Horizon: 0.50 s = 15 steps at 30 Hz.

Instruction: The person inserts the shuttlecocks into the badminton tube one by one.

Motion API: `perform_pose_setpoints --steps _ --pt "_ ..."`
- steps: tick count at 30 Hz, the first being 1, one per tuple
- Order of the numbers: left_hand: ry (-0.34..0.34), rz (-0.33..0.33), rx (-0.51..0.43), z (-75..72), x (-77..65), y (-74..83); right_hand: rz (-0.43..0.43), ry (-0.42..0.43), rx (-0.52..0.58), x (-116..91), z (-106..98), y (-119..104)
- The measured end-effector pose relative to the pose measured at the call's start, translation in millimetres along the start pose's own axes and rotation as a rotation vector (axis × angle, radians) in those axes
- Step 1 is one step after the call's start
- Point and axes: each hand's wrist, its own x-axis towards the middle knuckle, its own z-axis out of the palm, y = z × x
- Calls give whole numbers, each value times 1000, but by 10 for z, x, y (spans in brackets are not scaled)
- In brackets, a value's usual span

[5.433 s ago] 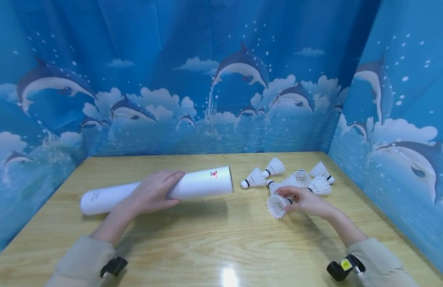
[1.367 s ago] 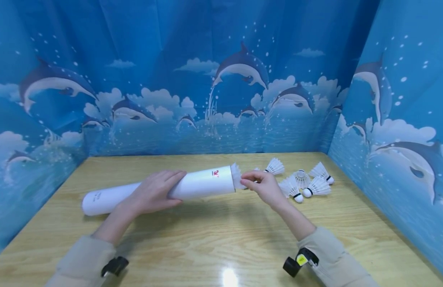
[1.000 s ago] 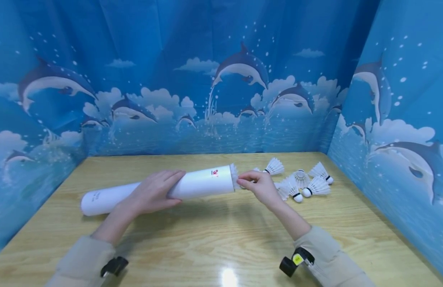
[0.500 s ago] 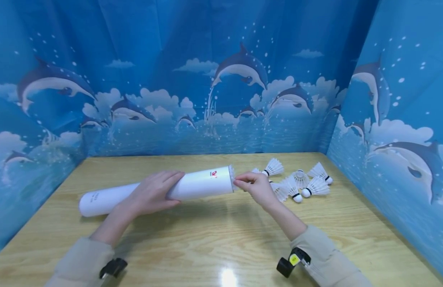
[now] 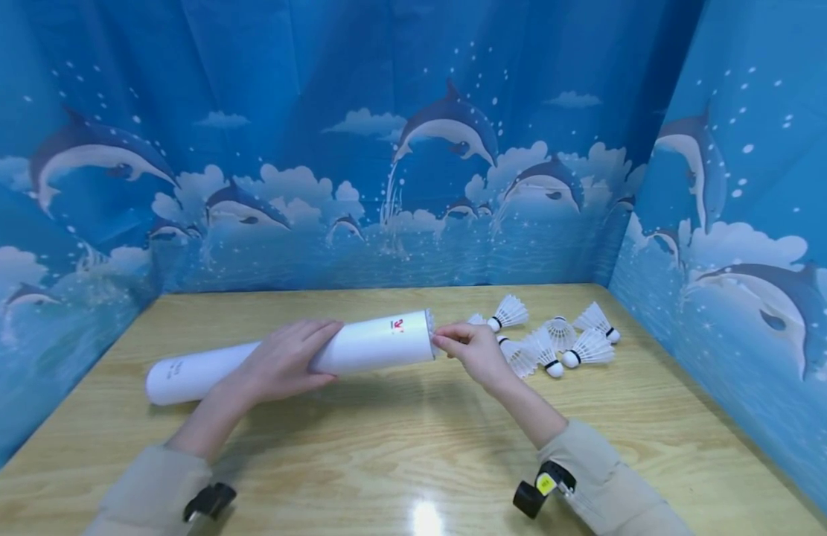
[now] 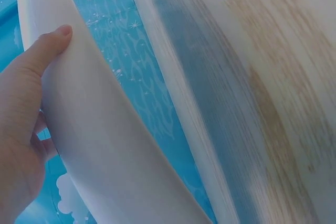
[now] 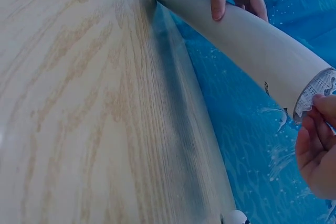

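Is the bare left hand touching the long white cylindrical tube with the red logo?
Touching. Left wrist view: the bare left hand holds the long white cylindrical tube, its thumb lying against the wall, no gap visible.

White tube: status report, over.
Left hand grips tube. Right hand pinches shuttlecock at tube's mouth, nearly all inside. Loose shuttlecocks off to right, none blocking.

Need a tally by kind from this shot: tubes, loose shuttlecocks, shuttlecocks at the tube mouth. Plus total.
White tube: 1
Loose shuttlecocks on the table: 7, one mostly hidden behind the right hand
Shuttlecock at the tube's mouth: 1
Total: 9, not counting any deeper in the tube, which can't be seen.
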Motion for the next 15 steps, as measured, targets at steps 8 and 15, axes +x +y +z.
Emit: perform_pose_setpoints --steps 8,15 --pt "-5 -6 -3 -26 21 7 -18 53 44 -20 23 -24" --pt "8 1 -11 -40 29 4 -35 88 96 -34 13 -43"
